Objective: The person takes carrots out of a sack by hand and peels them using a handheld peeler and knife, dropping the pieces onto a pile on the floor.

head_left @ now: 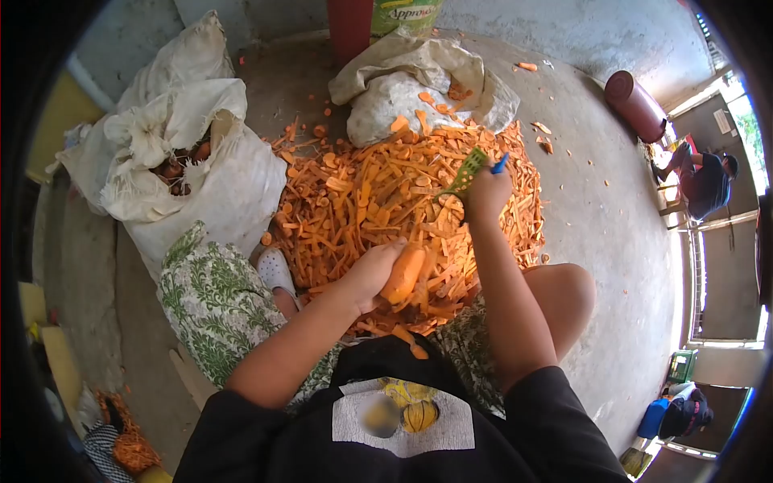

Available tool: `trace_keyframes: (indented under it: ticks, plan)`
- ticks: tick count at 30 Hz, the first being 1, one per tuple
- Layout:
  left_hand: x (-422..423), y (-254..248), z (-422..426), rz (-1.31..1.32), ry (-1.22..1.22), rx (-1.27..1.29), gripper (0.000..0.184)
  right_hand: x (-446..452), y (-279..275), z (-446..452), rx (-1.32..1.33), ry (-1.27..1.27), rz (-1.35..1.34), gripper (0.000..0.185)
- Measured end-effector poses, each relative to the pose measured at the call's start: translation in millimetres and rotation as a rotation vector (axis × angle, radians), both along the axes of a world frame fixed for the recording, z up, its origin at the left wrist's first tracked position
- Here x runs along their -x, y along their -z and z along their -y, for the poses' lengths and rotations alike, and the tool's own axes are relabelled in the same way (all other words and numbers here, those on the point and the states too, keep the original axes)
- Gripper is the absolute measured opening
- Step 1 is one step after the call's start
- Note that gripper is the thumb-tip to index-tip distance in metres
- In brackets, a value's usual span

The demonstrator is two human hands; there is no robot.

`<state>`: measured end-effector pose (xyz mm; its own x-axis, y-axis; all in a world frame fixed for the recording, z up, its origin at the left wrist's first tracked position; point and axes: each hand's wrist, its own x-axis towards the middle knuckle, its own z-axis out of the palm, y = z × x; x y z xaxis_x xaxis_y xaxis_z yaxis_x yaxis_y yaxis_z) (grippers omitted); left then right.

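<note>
My left hand (377, 272) is wrapped round a peeled orange vegetable (404, 275), which looks like a carrot, low over a big heap of orange strips and slices (346, 201). Farther up and to the right, my right hand (488, 193) grips a tool with a green perforated part (471, 171) and a blue end (500, 164). The tool is apart from the vegetable. Part of its lower end is hard to make out against the heap. A loose orange piece (411, 342) lies close to my black shirt.
White sacks (193, 153) stand at the left, one open with produce inside. A crumpled sack (403, 92) lies behind the heap. A maroon cylinder (636, 106) is at the upper right. Two people (704, 183) are at the far right. My knees flank the heap.
</note>
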<state>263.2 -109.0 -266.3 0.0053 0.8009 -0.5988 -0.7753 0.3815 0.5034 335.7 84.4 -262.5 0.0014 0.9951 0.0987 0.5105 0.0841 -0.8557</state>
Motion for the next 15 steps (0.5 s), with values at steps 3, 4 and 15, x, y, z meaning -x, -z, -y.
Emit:
trace_keyframes:
  ticks: [3,4,15]
  plan:
    - [9,17,-5,0.048,-0.069,-0.051,0.036,8,-12,22,-0.002,-0.090,-0.131,0.026]
    - [12,19,-8,0.135,-0.093,-0.043,0.036,14,-17,40,-0.055,-0.182,-0.185,0.026]
    - [-5,-4,5,0.149,0.168,-0.120,0.041,7,-10,20,-0.125,-0.079,-0.019,0.023]
